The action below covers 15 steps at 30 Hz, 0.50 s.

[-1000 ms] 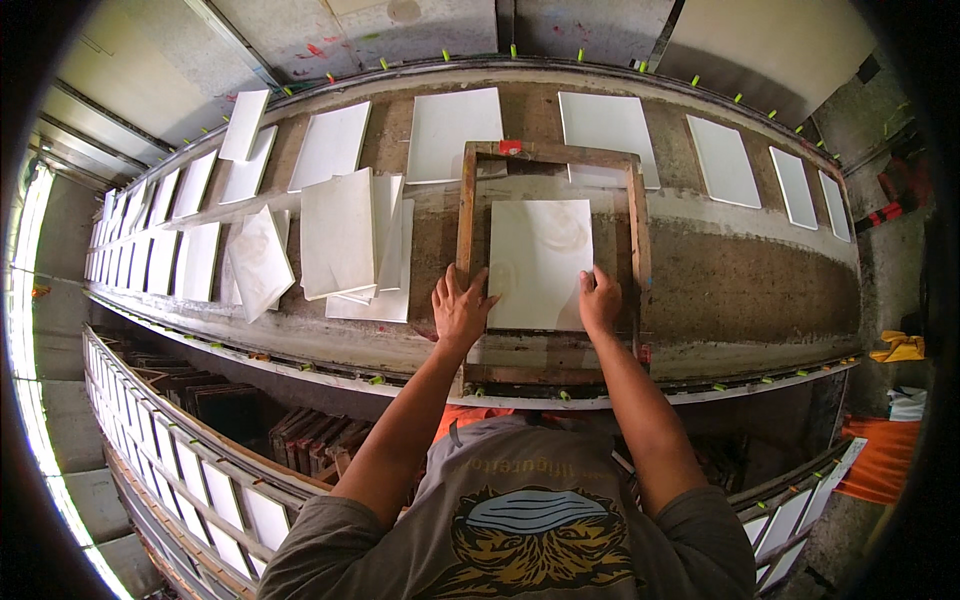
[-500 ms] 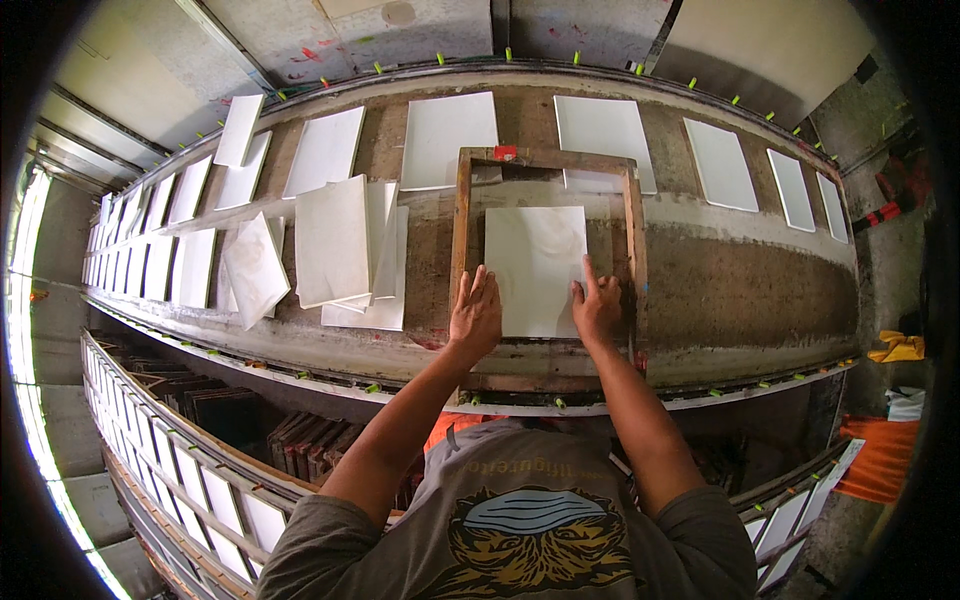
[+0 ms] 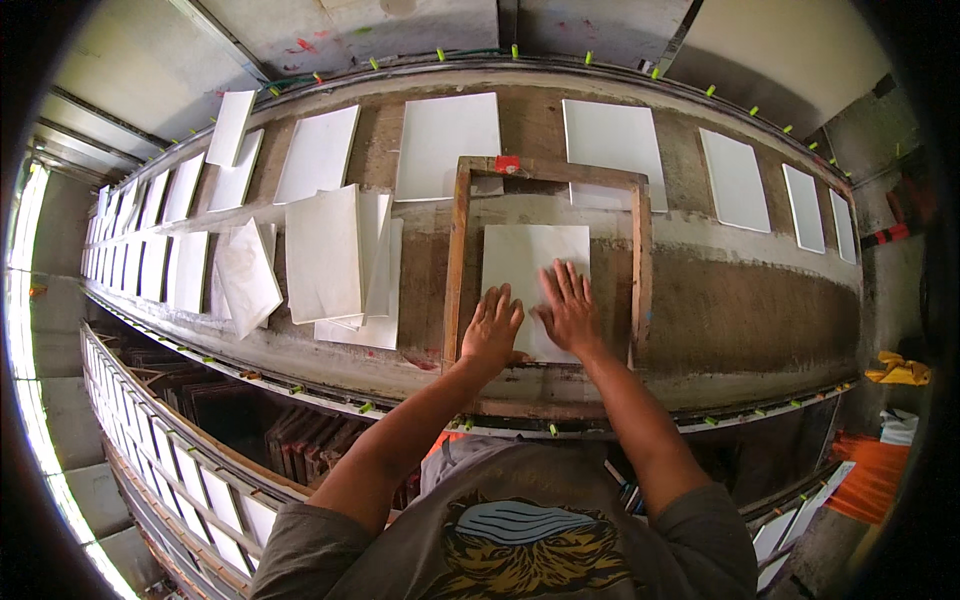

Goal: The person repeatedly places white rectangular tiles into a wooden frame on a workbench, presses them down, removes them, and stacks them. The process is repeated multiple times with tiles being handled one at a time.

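Note:
A white rectangular sheet [image 3: 535,245] lies on the brown table inside a wooden screen frame [image 3: 643,260]. The frame stands around it on all sides, with a red mark on its far bar. On the sheet's near left part rests my left hand [image 3: 490,330], fingers together and stretched forward. My right hand [image 3: 570,308] lies flat on the sheet's right half, its fingers slightly apart. Neither hand grips anything. Some of the sheet's near part is hidden under my hands.
A loose pile of white sheets [image 3: 322,255] lies left of the frame, with a tilted sheet [image 3: 247,280] beyond it. White sheets [image 3: 735,180] line the long table's far side. Green pegs [image 3: 515,51] stud its rails. Another table with white panels [image 3: 215,495] runs at lower left.
My right hand has gone from pointing at the sheet's right edge to lying flat on it. My left hand has shifted right, from the left edge onto the sheet.

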Motion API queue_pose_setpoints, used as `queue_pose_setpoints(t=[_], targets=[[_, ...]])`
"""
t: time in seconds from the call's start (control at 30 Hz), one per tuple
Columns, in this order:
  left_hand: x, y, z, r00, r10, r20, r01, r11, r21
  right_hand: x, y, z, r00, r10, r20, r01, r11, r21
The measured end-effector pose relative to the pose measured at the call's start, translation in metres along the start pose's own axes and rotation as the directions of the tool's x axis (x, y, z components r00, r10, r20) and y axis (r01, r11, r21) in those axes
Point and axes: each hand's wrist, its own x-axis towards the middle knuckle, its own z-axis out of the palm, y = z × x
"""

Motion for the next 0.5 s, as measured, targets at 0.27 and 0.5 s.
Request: queue_pose_setpoints(t=[0.27, 0.5], targets=[[0.000, -0.003, -0.003, 1.000, -0.010, 0.005, 0.011, 0.996, -0.084, 0.101, 0.036, 0.001, 0.990, 0.142, 0.008, -0.141, 0.987, -0.079], [0.001, -0.004, 0.019, 0.991, -0.043, -0.127, 0.027, 0.991, -0.130, 0.045, -0.005, 0.009, 0.982, -0.068, 0.175, 0.089, 0.989, -0.118]])
